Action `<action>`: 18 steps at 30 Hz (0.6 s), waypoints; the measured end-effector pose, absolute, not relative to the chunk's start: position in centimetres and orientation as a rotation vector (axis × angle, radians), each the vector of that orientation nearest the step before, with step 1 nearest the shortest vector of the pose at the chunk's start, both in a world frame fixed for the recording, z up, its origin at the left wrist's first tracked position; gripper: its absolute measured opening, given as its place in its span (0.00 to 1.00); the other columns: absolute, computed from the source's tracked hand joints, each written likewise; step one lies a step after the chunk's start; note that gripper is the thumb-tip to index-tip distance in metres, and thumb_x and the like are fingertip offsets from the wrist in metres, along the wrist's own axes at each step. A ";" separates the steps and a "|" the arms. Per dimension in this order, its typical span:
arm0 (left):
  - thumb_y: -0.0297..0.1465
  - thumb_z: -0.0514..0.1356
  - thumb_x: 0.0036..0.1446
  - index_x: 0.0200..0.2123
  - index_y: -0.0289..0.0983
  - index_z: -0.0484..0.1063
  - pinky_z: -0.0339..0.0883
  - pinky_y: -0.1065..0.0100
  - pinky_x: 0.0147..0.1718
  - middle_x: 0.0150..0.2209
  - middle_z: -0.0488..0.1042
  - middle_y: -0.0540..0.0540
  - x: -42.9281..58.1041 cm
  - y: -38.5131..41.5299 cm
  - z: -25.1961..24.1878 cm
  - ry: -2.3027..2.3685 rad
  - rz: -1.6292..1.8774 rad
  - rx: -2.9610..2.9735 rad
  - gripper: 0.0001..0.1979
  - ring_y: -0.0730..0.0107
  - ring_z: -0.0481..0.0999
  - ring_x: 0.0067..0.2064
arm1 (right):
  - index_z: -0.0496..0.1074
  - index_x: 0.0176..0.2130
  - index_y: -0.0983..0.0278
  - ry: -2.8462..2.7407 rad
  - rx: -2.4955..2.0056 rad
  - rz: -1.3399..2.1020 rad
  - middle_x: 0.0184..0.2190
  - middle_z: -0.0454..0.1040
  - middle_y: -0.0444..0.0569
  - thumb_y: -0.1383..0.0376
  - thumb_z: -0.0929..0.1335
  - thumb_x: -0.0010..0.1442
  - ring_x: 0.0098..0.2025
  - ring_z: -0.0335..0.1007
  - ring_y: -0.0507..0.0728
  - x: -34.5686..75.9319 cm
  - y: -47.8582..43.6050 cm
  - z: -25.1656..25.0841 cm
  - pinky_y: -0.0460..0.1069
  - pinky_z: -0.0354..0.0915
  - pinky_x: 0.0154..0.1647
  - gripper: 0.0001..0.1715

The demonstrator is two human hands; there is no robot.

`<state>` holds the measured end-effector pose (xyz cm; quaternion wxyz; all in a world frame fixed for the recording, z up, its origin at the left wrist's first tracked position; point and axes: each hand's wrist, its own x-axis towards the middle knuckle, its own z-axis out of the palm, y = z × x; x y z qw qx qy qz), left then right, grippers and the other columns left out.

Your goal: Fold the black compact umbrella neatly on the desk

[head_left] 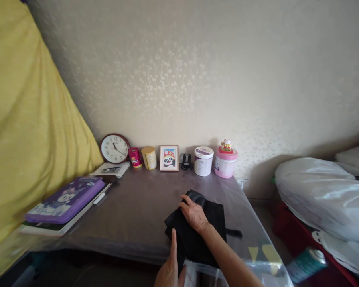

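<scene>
Right hand (194, 215) unclenched atop one folded black fabric piece (214, 223); left hand (171, 268) at near edge, grip unclear; four multicoloured cylindrical canisters (203, 164) beyond.

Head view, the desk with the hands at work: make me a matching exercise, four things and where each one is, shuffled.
1. black fabric
2. cat figurine
3. framed panda picture
4. purple case

A. on the pink tub
B. beside the yellow curtain
C. under the right hand
D. just right of the yellow tin

Pairs: 1-C, 2-A, 3-D, 4-B
</scene>
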<state>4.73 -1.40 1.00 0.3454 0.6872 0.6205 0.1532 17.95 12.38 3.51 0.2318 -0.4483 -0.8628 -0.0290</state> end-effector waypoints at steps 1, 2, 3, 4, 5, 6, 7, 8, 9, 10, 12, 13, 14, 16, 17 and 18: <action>0.26 0.49 0.52 0.62 0.32 0.19 0.61 0.72 0.46 0.63 0.51 0.39 4.7 -1.4 1.1 1.598 0.400 1.800 0.43 0.65 0.69 0.53 | 0.67 0.44 0.60 -2.361 -1.231 -0.083 0.55 0.62 0.52 0.69 0.60 0.61 0.43 0.71 0.54 17.9 12.4 3.4 0.48 0.68 0.42 0.12; 0.26 0.48 0.53 0.62 0.33 0.21 0.60 0.72 0.47 0.62 0.53 0.40 4.7 -1.4 1.2 1.586 0.395 1.817 0.42 0.65 0.68 0.54 | 0.66 0.45 0.60 -2.346 -1.229 -0.086 0.55 0.62 0.53 0.69 0.60 0.61 0.44 0.70 0.54 17.8 12.5 3.3 0.49 0.68 0.42 0.13; 0.26 0.48 0.53 0.63 0.35 0.23 0.59 0.70 0.49 0.61 0.56 0.41 4.7 -1.4 1.3 1.575 0.378 1.832 0.41 0.64 0.67 0.54 | 0.64 0.47 0.60 -2.328 -1.224 -0.087 0.54 0.63 0.53 0.69 0.60 0.61 0.44 0.70 0.55 17.8 12.5 3.2 0.49 0.68 0.42 0.14; 0.26 0.48 0.53 0.63 0.36 0.25 0.58 0.69 0.49 0.60 0.60 0.41 4.7 -1.4 1.4 1.567 0.351 1.847 0.40 0.63 0.68 0.54 | 0.63 0.47 0.61 -2.308 -1.218 -0.084 0.54 0.63 0.53 0.69 0.61 0.60 0.44 0.70 0.55 17.8 12.5 3.1 0.49 0.68 0.41 0.14; 0.27 0.47 0.54 0.63 0.38 0.27 0.58 0.68 0.49 0.57 0.63 0.42 4.7 -1.4 1.5 1.564 0.316 1.861 0.38 0.63 0.69 0.53 | 0.63 0.47 0.61 -2.289 -1.213 -0.077 0.53 0.64 0.52 0.69 0.61 0.60 0.44 0.70 0.55 17.8 12.5 3.0 0.49 0.69 0.41 0.13; 0.26 0.47 0.54 0.64 0.40 0.29 0.58 0.68 0.49 0.56 0.66 0.42 4.8 -1.4 1.7 1.567 0.282 1.877 0.37 0.63 0.70 0.52 | 0.63 0.46 0.61 -2.273 -1.210 -0.068 0.51 0.65 0.52 0.69 0.61 0.60 0.43 0.70 0.55 17.8 12.4 3.0 0.49 0.69 0.40 0.12; 0.26 0.47 0.55 0.64 0.41 0.30 0.59 0.68 0.48 0.54 0.67 0.43 4.8 -1.4 1.8 1.572 0.247 1.898 0.37 0.63 0.70 0.51 | 0.63 0.44 0.61 -2.257 -1.209 -0.060 0.49 0.66 0.51 0.69 0.61 0.60 0.42 0.70 0.54 17.8 12.4 3.0 0.48 0.69 0.40 0.10; 0.26 0.46 0.55 0.64 0.42 0.31 0.60 0.68 0.47 0.53 0.68 0.42 4.9 -1.4 2.0 1.583 0.210 1.922 0.36 0.63 0.71 0.50 | 0.63 0.42 0.62 -2.243 -1.211 -0.052 0.46 0.67 0.51 0.68 0.61 0.61 0.40 0.70 0.54 17.8 12.3 3.0 0.48 0.68 0.39 0.08; 0.26 0.46 0.56 0.64 0.42 0.32 0.61 0.67 0.46 0.51 0.70 0.41 5.0 -1.4 2.1 1.601 0.166 1.942 0.35 0.62 0.72 0.48 | 0.63 0.40 0.62 -2.231 -1.217 -0.048 0.44 0.67 0.50 0.68 0.61 0.61 0.39 0.70 0.53 17.9 12.3 3.0 0.47 0.68 0.37 0.06; 0.26 0.46 0.56 0.63 0.42 0.32 0.62 0.66 0.44 0.48 0.71 0.40 5.1 -1.4 2.3 1.622 0.117 1.959 0.35 0.61 0.73 0.46 | 0.64 0.39 0.62 -2.226 -1.223 -0.047 0.41 0.68 0.49 0.67 0.61 0.61 0.37 0.70 0.53 17.9 12.2 3.0 0.47 0.68 0.36 0.04; 0.27 0.45 0.57 0.63 0.43 0.32 0.63 0.65 0.41 0.43 0.72 0.40 5.2 -1.4 2.4 1.653 0.042 1.984 0.34 0.59 0.75 0.43 | 0.64 0.36 0.63 -2.227 -1.225 -0.055 0.37 0.68 0.48 0.66 0.61 0.61 0.34 0.69 0.52 17.9 12.1 3.1 0.45 0.67 0.34 0.03; 0.27 0.45 0.57 0.63 0.43 0.33 0.64 0.65 0.40 0.42 0.73 0.40 5.3 -1.4 2.4 1.662 0.027 1.990 0.33 0.59 0.75 0.42 | 0.64 0.34 0.63 -2.226 -1.220 -0.063 0.36 0.67 0.48 0.66 0.61 0.62 0.33 0.69 0.51 17.9 12.1 3.1 0.45 0.67 0.34 0.04; 0.27 0.45 0.57 0.63 0.44 0.33 0.64 0.65 0.40 0.42 0.72 0.40 5.3 -1.4 2.3 1.669 0.028 1.994 0.33 0.59 0.75 0.42 | 0.64 0.34 0.63 -2.224 -1.211 -0.071 0.35 0.67 0.47 0.65 0.61 0.62 0.33 0.68 0.51 17.9 12.0 3.1 0.45 0.66 0.34 0.05; 0.26 0.45 0.57 0.63 0.44 0.34 0.63 0.65 0.42 0.44 0.72 0.40 5.3 -1.4 2.1 1.670 0.047 1.991 0.33 0.60 0.74 0.44 | 0.65 0.33 0.63 -2.214 -1.186 -0.086 0.33 0.68 0.47 0.64 0.61 0.62 0.32 0.68 0.51 17.9 12.1 2.9 0.44 0.65 0.34 0.07; 0.25 0.45 0.57 0.63 0.44 0.35 0.62 0.65 0.43 0.45 0.71 0.40 5.3 -1.4 2.0 1.669 0.058 1.981 0.33 0.60 0.74 0.45 | 0.65 0.32 0.63 -2.210 -1.176 -0.094 0.32 0.68 0.47 0.63 0.61 0.63 0.32 0.68 0.51 18.0 12.1 2.8 0.44 0.65 0.34 0.08; 0.25 0.46 0.57 0.64 0.44 0.35 0.62 0.66 0.44 0.47 0.71 0.40 5.2 -1.4 1.9 1.666 0.076 1.967 0.33 0.61 0.73 0.46 | 0.66 0.32 0.63 -2.208 -1.169 -0.103 0.32 0.68 0.47 0.63 0.61 0.63 0.33 0.68 0.51 18.0 12.2 2.7 0.45 0.65 0.35 0.09</action>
